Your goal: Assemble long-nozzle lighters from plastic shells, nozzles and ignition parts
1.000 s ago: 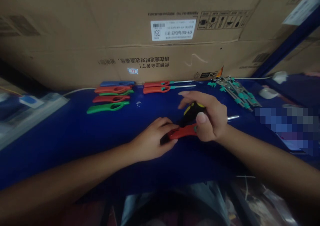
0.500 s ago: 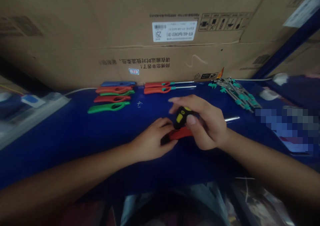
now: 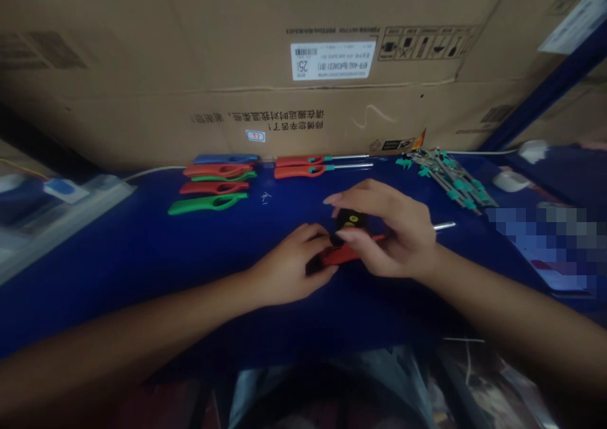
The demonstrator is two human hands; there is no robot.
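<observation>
My left hand (image 3: 298, 264) is closed around the handle end of a red long-neck gas lighter (image 3: 346, 252), which lies crosswise low over the blue table. Its metal tube sticks out to the right beyond my other hand. Above the lighter's handle, my right hand (image 3: 393, 226) grips a screwdriver (image 3: 353, 219) with a stubby black and yellow handle between thumb and fingers. The screwdriver's tip is hidden, so I cannot tell exactly where it meets the lighter.
Several coloured lighter handles (image 3: 208, 204) lie at the back left. Beside them are two red lighters with metal tubes (image 3: 298, 172). A pile of metal tubes with teal parts (image 3: 455, 179) is at the back right. A cardboard wall (image 3: 142, 100) stands behind the blue table (image 3: 199, 245).
The screwdriver handle has turned in my right fingers, showing less yellow. My right thumb and fingers have shifted around it. My left hand and the lighter stay in place.
</observation>
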